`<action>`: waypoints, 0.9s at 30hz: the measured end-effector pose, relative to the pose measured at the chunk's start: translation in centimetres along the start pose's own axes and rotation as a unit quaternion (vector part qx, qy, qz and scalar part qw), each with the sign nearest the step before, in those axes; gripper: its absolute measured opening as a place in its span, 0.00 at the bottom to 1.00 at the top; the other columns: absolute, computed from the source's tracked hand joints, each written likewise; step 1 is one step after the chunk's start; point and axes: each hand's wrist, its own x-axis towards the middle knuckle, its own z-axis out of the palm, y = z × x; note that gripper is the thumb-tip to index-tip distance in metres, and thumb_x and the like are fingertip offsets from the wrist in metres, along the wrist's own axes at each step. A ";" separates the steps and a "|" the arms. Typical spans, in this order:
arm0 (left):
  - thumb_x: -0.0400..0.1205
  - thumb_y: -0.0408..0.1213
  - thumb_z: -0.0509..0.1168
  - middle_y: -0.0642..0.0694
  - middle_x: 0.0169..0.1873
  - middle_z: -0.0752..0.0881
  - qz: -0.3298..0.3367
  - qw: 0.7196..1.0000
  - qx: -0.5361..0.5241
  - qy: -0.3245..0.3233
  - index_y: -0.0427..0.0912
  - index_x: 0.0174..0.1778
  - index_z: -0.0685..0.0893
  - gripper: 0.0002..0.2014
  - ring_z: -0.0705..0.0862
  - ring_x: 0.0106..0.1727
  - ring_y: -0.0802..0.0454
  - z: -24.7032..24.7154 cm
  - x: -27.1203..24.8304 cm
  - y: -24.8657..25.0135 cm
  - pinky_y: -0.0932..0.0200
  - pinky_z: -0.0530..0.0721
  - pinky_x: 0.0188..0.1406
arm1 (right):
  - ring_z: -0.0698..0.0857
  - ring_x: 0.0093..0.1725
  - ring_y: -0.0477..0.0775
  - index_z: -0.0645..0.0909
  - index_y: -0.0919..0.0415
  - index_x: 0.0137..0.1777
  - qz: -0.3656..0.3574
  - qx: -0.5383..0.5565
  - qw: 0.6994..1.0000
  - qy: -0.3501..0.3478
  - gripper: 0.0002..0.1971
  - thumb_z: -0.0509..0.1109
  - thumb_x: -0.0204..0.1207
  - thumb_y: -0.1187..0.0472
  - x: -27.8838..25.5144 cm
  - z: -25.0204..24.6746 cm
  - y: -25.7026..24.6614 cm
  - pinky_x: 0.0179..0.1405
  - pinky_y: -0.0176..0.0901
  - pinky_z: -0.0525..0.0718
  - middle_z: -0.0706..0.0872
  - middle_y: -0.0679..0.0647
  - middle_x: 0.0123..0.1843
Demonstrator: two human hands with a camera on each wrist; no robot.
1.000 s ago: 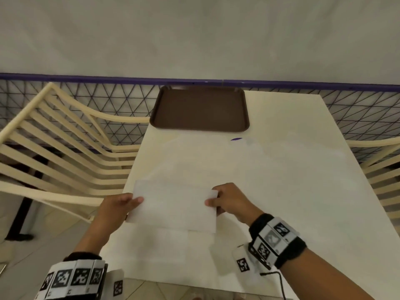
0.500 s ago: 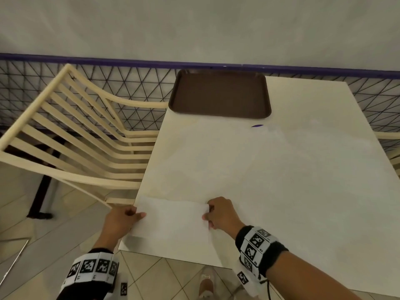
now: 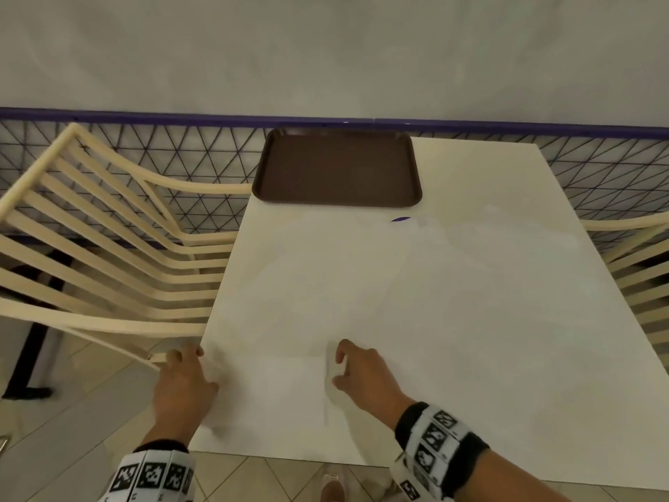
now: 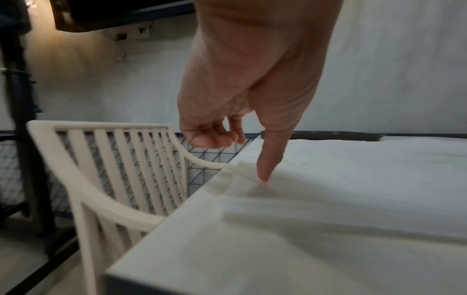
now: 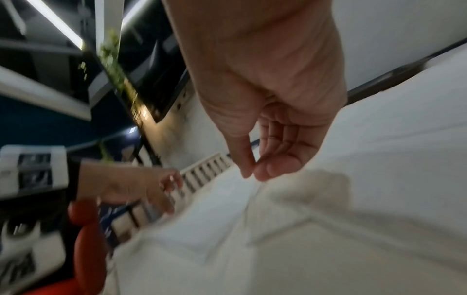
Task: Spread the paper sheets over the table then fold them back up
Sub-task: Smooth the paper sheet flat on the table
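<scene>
Cream table (image 3: pixel 470 320), brown tray (image 3: pixel 336 168) at far end, right grip (image 3: pixel 362 375) pinching paper (image 3: pixel 275 389), left grip's (image 3: pixel 182 385) thumb pressing it.

Folded white paper sheets (image 3: pixel 275 389), table's near-left corner

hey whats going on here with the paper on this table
A person has both hands on a folded paper sheet lying at the near left corner of a white table. The left hand presses its thumb onto the sheet's left edge. The right hand pinches the right edge between thumb and finger. A brown tray sits at the far end.
</scene>
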 end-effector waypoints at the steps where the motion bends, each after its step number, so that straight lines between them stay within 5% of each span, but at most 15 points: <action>1: 0.69 0.27 0.73 0.36 0.54 0.77 0.020 1.000 0.003 0.016 0.37 0.58 0.74 0.23 0.79 0.50 0.38 0.1 -0.3 1.1 0.45 0.80 0.47 | 0.78 0.32 0.49 0.72 0.54 0.46 0.008 0.020 1.000 0.009 0.08 0.70 0.74 0.62 -0.4 -1.2 0.7 0.28 0.38 0.76 0.78 0.48 0.32; 4: 0.73 0.27 0.70 0.42 0.47 0.80 0.120 0.992 -0.032 0.018 0.39 0.53 0.79 0.14 0.79 0.48 0.43 1.6 -1.3 5.4 0.51 0.79 0.47 | 0.77 0.29 0.43 0.77 0.53 0.41 0.034 0.031 0.997 0.069 0.07 0.73 0.71 0.64 -2.0 -5.5 4.2 0.24 0.26 0.72 0.79 0.46 0.32; 7: 0.77 0.31 0.68 0.44 0.44 0.81 0.213 0.973 -0.066 -0.063 0.39 0.52 0.83 0.09 0.81 0.49 0.43 4.5 -1.9 10.4 0.52 0.79 0.54 | 0.79 0.31 0.47 0.78 0.52 0.39 0.092 0.012 0.985 0.147 0.07 0.72 0.71 0.65 -3.5 -9.3 8.6 0.26 0.26 0.72 0.81 0.46 0.32; 9: 0.80 0.35 0.64 0.42 0.51 0.84 0.233 0.962 -0.070 -0.122 0.39 0.58 0.82 0.11 0.82 0.54 0.44 6.7 -2.4 14.0 0.59 0.77 0.58 | 0.79 0.33 0.48 0.79 0.53 0.39 0.140 0.004 0.974 0.179 0.07 0.71 0.72 0.66 -4.4 -10.7 11.4 0.29 0.29 0.72 0.80 0.46 0.32; 11: 0.83 0.38 0.61 0.42 0.59 0.82 0.207 0.961 -0.078 -0.168 0.39 0.66 0.78 0.16 0.81 0.60 0.47 8.4 -2.9 17.4 0.64 0.73 0.58 | 0.78 0.35 0.50 0.78 0.53 0.39 0.170 0.004 0.967 0.191 0.07 0.69 0.73 0.67 -4.9 -11.4 13.6 0.32 0.33 0.72 0.80 0.46 0.32; 13: 0.85 0.40 0.59 0.41 0.63 0.81 0.162 0.964 -0.095 -0.189 0.38 0.70 0.74 0.19 0.80 0.63 0.47 9.5 -3.0 20.1 0.65 0.74 0.54 | 0.78 0.37 0.50 0.77 0.52 0.40 0.172 -0.001 0.969 0.178 0.08 0.67 0.74 0.67 -5.0 -11.6 15.0 0.30 0.26 0.70 0.81 0.48 0.35; 17: 0.82 0.41 0.63 0.36 0.64 0.80 0.102 0.970 -0.090 -0.203 0.35 0.69 0.70 0.22 0.80 0.62 0.42 10.4 -2.9 23.2 0.60 0.77 0.53 | 0.80 0.43 0.50 0.77 0.54 0.41 0.137 0.019 0.977 0.164 0.10 0.66 0.73 0.71 -4.9 -11.1 16.4 0.34 0.20 0.70 0.82 0.49 0.41; 21: 0.80 0.44 0.66 0.38 0.62 0.80 0.072 0.972 -0.054 -0.219 0.34 0.64 0.73 0.22 0.79 0.63 0.42 10.8 -3.0 24.2 0.58 0.76 0.56 | 0.77 0.37 0.45 0.74 0.48 0.36 0.127 0.042 0.979 0.154 0.16 0.67 0.71 0.73 -4.8 -10.9 16.9 0.36 0.20 0.72 0.79 0.45 0.37; 24: 0.81 0.45 0.64 0.43 0.46 0.83 0.077 0.975 -0.028 -0.208 0.40 0.41 0.79 0.11 0.82 0.58 0.44 10.8 -3.2 24.5 0.61 0.75 0.48 | 0.74 0.33 0.41 0.71 0.44 0.32 0.118 0.049 0.980 0.150 0.20 0.66 0.69 0.74 -4.8 -11.0 17.1 0.37 0.23 0.73 0.75 0.43 0.34; 27: 0.81 0.42 0.64 0.44 0.44 0.81 0.086 0.982 -0.038 -0.164 0.41 0.41 0.79 0.08 0.82 0.55 0.44 11.1 -3.7 24.6 0.58 0.78 0.52 | 0.74 0.33 0.41 0.71 0.45 0.32 0.113 0.058 0.981 0.148 0.20 0.66 0.69 0.74 -4.7 -11.1 17.3 0.36 0.23 0.72 0.74 0.45 0.32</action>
